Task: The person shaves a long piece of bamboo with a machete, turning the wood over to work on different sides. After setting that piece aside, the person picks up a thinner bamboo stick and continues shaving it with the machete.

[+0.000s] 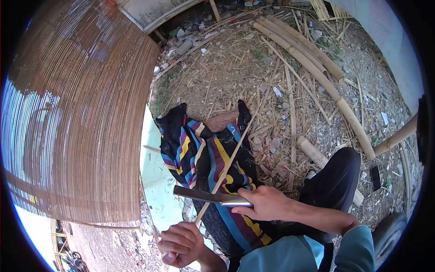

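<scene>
My left hand [182, 244] is closed around the lower end of a long, thin bamboo strip [231, 158], which slants up and away to the right across my lap. In my right hand [268, 204] is a knife [195, 194] with a broad dark blade and a shiny metal handle; my fingers wrap the handle. The blade points left and crosses over the strip a short way above my left hand. Beneath both lies a striped cloth [222, 152] in black, blue, yellow and maroon, spread over my lap and the ground ahead.
A bamboo-slat blind [86, 118] hangs at the left. Thick bamboo poles [312, 63] lie at the upper right, with a short bamboo piece [312, 152] near my knee. A phone [375, 177] rests on the ground at the right. Stones and bamboo scraps litter the soil.
</scene>
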Motion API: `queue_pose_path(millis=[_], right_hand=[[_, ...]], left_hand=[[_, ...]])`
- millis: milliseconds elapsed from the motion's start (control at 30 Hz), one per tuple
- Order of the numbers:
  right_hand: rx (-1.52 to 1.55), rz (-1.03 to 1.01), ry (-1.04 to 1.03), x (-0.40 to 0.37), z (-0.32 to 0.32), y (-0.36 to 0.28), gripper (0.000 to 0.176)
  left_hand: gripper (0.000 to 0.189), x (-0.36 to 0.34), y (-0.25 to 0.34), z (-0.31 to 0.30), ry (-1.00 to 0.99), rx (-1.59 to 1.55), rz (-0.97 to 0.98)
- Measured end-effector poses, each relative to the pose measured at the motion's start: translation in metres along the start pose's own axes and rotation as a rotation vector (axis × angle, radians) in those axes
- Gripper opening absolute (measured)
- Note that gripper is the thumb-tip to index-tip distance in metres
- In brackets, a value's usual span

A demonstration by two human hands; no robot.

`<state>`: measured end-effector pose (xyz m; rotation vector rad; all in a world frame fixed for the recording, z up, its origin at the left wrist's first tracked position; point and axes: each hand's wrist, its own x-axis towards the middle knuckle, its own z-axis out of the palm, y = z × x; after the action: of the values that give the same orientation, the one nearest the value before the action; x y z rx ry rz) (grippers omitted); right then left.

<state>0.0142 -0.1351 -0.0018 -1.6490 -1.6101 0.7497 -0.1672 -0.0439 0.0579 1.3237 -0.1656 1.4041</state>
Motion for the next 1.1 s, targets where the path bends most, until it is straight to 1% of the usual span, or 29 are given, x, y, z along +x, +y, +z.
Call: queue_pose_path(millis=[33,100,133,167,200,233,267,300,367,400,433,500,533,567,633,667,700,733,767,833,867,900,933,967,1000,1033,1100], right_hand=[[-0.007,-0.001,0.005,0.001,-0.004,0.002,0.048],[-0.04,0.074,0.028,0.002,-0.012,0.017,0.047],[0.006,0.172,0.102,0.005,-0.006,0.04,0.046],[0.036,0.267,0.179,0.008,-0.006,0.062,0.046],[0.006,0.386,0.236,0.01,0.002,0.101,0.047],[-0.036,0.517,0.243,0.01,-0.001,0.125,0.048],[-0.06,0.524,0.233,0.004,-0.002,0.131,0.049],[-0.084,0.526,0.234,0.004,-0.004,0.134,0.049],[-0.055,0.412,0.186,-0.002,-0.004,0.098,0.048],[0.014,0.308,0.181,-0.004,-0.005,0.078,0.045],[0.047,0.275,0.137,-0.005,-0.007,0.059,0.042],[0.173,0.12,0.13,-0.005,0.006,0.045,0.04],[0.151,0.087,0.141,-0.004,0.013,0.046,0.04],[0.154,0.081,0.143,0.0,0.014,0.052,0.04],[0.136,0.232,0.234,0.006,0.015,0.071,0.041],[0.206,0.275,0.241,0.008,0.018,0.092,0.041],[0.201,0.267,0.239,0.007,0.015,0.088,0.041],[0.192,0.288,0.21,0.005,0.011,0.081,0.042],[0.187,0.315,0.179,0.004,0.012,0.075,0.043],[0.208,0.305,0.171,0.0,0.016,0.067,0.043],[0.159,0.233,0.12,-0.004,0.011,0.054,0.043],[0.111,0.159,0.065,-0.006,0.008,0.042,0.043],[0.1,0.067,0.082,-0.007,0.009,0.033,0.042],[0.073,0.008,0.052,-0.006,0.01,0.027,0.042],[0.083,-0.023,0.068,-0.005,0.011,0.025,0.041],[0.091,-0.055,0.085,-0.003,0.012,0.026,0.041],[0.033,-0.014,0.175,0.002,0.014,0.045,0.04]], left_hand=[[0.042,0.003,0.0,0.003,-0.002,-0.007,0.006],[0.041,0.006,0.0,0.01,-0.101,-0.032,-0.037],[0.041,0.004,0.0,0.013,-0.126,-0.032,-0.044],[0.041,0.0,0.0,0.01,-0.121,-0.032,-0.05],[0.041,-0.005,0.0,0.005,-0.038,0.003,-0.018],[0.042,-0.01,-0.001,0.002,0.043,0.034,0.015],[0.027,-0.013,-0.003,0.007,0.02,-0.104,0.108],[0.026,-0.014,-0.004,0.009,0.019,-0.091,0.113],[0.027,-0.012,-0.004,0.013,-0.024,-0.102,0.081],[0.027,-0.012,-0.004,0.012,-0.019,-0.1,0.078],[0.028,-0.01,-0.005,0.009,-0.008,-0.094,0.079],[0.029,-0.005,-0.002,0.006,-0.006,-0.07,0.072],[0.03,-0.001,-0.002,0.005,-0.028,-0.083,0.058],[0.031,0.001,-0.003,0.004,-0.047,-0.1,0.046],[0.033,0.001,-0.001,0.002,-0.031,-0.069,0.059],[0.037,0.0,0.0,0.0,0.006,-0.009,0.033],[0.043,-0.001,0.0,-0.001,0.043,0.049,0.014],[0.042,-0.009,-0.003,0.005,0.205,0.1,0.078],[0.042,-0.011,-0.001,0.001,0.208,0.104,0.079],[0.041,-0.013,0.003,-0.012,0.107,0.045,0.022],[0.033,-0.019,0.004,-0.016,0.026,-0.066,0.03],[0.033,-0.018,0.0,-0.01,0.025,-0.065,0.03],[0.034,-0.017,-0.003,0.002,0.077,-0.044,0.069],[0.034,-0.016,-0.004,0.008,0.129,-0.025,0.11],[0.033,-0.015,0.001,0.005,0.114,0.014,0.049],[0.033,-0.014,0.001,0.005,0.114,0.011,0.053],[0.032,-0.008,-0.002,0.004,0.025,-0.014,0.07]])
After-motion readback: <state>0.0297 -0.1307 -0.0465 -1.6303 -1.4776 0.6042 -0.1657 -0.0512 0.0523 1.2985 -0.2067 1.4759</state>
